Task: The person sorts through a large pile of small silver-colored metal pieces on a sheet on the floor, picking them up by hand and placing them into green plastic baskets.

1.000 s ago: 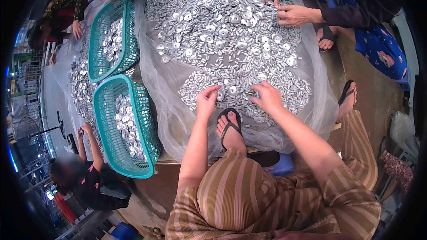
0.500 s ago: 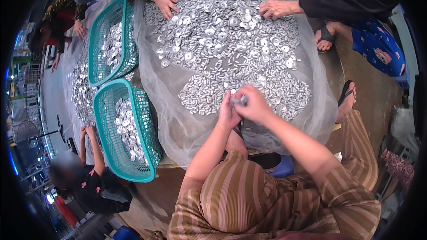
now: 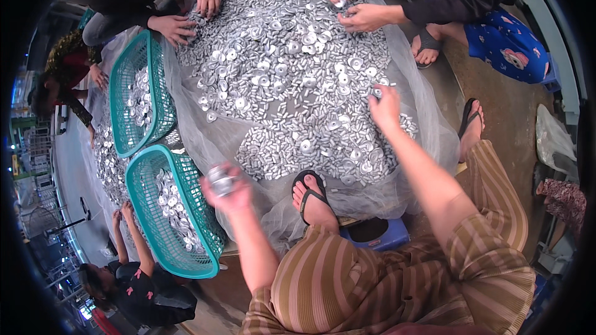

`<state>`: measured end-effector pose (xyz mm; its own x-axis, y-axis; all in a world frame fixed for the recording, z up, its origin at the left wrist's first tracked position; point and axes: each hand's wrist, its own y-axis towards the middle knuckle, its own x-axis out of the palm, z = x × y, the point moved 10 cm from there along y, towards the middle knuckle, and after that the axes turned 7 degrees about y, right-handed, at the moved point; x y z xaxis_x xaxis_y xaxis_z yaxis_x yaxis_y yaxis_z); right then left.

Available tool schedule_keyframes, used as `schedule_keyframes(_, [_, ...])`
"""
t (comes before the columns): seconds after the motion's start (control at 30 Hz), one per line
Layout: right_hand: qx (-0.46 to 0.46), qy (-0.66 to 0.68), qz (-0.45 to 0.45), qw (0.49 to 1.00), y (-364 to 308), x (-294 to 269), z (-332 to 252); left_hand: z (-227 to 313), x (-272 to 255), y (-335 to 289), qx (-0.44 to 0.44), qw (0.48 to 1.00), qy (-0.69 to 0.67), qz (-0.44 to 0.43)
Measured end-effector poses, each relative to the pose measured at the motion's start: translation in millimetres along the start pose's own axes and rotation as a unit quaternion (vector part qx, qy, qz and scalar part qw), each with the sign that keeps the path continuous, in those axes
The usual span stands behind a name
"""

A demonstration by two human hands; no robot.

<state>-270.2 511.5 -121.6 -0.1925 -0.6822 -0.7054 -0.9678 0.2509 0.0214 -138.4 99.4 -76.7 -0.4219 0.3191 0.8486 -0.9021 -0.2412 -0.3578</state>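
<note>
My left hand [image 3: 232,198], blurred by motion, is raised beside the near basket. Its fingers curl round shiny silver metal discs [image 3: 220,180]; how many cannot be made out. Over the right side of the heap, my right hand [image 3: 387,110] pinches one round metal disc [image 3: 377,93] between thumb and fingers. Beneath and around it spreads a heap of small grey metal cylinders [image 3: 282,155] mixed with round silver discs, each with a raised centre.
Two teal plastic baskets [image 3: 215,254] [image 3: 116,87] holding discs stand left of the heap. Sheer white netting [image 3: 205,139] lies under the parts. Co-workers' hands [image 3: 174,28] [image 3: 366,18] work at the far side; another person [image 3: 139,285] is at lower left. My sandalled foot [image 3: 316,208] rests at the near edge.
My hands were together over the near heap. The left has swung left toward the near basket with discs in it; the right has reached out to the heap's right side.
</note>
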Motion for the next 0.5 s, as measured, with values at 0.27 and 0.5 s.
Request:
schedule_keyframes(0.27, [0.093, -0.099, -0.051, 0.989, 34, 0, 51, 304, 3, -152, 0.462, 0.291, 0.629, 0.554])
schedule_keyframes(0.5, [0.162, 0.191, -0.018, 0.968, 33, 6, 93, 52, 70, 27, 0.258, 0.462, 0.842, 0.107])
